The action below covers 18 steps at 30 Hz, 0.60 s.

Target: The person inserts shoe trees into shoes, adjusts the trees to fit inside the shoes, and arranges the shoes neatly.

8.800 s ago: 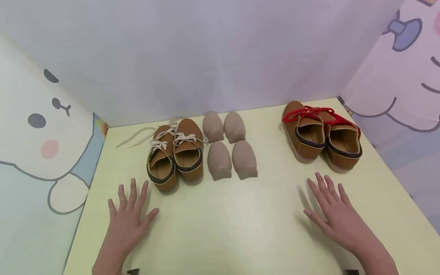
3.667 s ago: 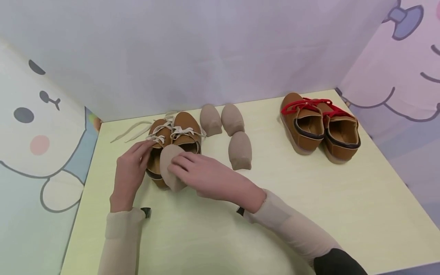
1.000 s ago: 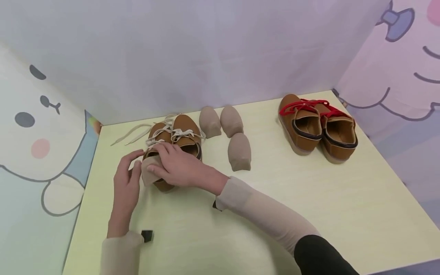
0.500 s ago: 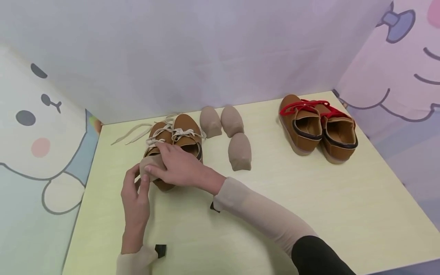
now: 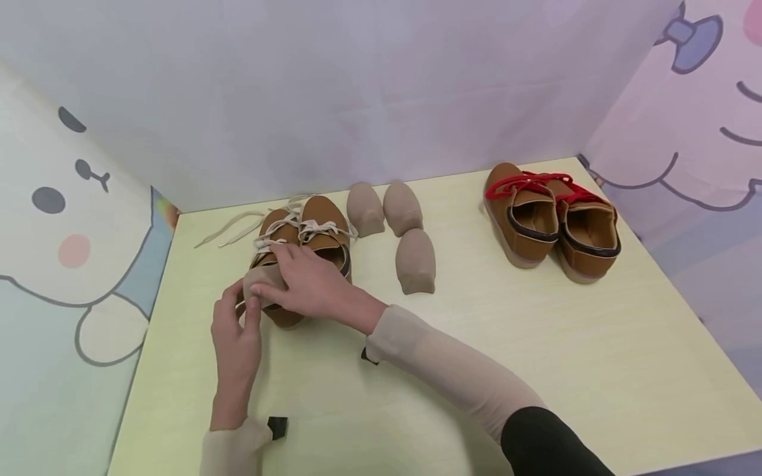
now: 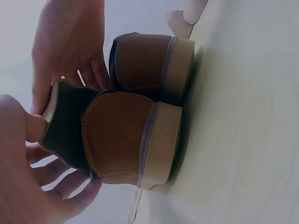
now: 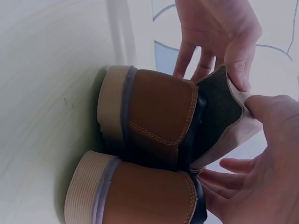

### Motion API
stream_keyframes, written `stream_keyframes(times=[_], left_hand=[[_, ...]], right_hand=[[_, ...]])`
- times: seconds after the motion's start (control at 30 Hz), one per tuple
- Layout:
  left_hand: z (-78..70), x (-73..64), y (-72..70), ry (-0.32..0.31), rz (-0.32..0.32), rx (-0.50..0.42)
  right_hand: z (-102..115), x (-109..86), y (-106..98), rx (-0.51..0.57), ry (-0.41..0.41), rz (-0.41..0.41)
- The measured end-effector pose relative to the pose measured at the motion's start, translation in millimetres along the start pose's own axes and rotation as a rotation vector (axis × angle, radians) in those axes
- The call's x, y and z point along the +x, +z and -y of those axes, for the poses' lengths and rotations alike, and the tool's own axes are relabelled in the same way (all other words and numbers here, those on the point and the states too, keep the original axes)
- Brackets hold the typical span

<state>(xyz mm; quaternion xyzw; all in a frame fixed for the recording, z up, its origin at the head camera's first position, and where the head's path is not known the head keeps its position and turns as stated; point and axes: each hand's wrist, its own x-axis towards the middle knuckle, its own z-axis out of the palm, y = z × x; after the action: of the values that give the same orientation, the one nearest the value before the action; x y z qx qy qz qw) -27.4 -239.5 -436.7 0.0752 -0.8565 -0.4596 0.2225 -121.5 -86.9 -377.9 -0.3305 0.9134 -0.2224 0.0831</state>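
A hollow beige toe-shaped shoe insert (image 5: pixel 260 279) tilts over the opening of the left tan shoe (image 5: pixel 280 228) with white laces. My left hand (image 5: pixel 237 340) pinches the insert's left rim between thumb and fingers. My right hand (image 5: pixel 312 283) holds its right side, thumb on top, fingers reaching toward the shoe's tongue. The right wrist view shows the insert's dark hollow inside (image 7: pixel 217 109) above the shoe's heel (image 7: pixel 159 107), both thumbs on its rim. In the left wrist view the insert (image 6: pixel 67 123) stands partly in the shoe opening; its front end is hidden.
The matching white-laced shoe (image 5: pixel 321 211) stands close on the right. Beyond it lie three more beige inserts (image 5: pixel 415 261). A tan pair with red laces (image 5: pixel 524 231) stands at the table's right rear. Loose white lace ends (image 5: pixel 232 228) trail left. A printed cloth wall (image 5: pixel 381 99) rises behind.
An insert has left the group of beige ones and come over to the left white-laced shoe. My left hand has moved from beside the shoe to grip the insert's rim.
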Motion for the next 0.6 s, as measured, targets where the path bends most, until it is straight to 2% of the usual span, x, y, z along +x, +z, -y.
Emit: stream_keyframes(times=[0.3,0.6], left_hand=[[2.8,8.1,3.2,0.07,-0.027,0.057],[2.1,13.9,7.2,0.049,-0.077,0.038]], right_hand=[[-6,1.1,7,-0.068,-0.043,-0.085],[-9,6.0,10,-0.075,-0.044,-0.128]])
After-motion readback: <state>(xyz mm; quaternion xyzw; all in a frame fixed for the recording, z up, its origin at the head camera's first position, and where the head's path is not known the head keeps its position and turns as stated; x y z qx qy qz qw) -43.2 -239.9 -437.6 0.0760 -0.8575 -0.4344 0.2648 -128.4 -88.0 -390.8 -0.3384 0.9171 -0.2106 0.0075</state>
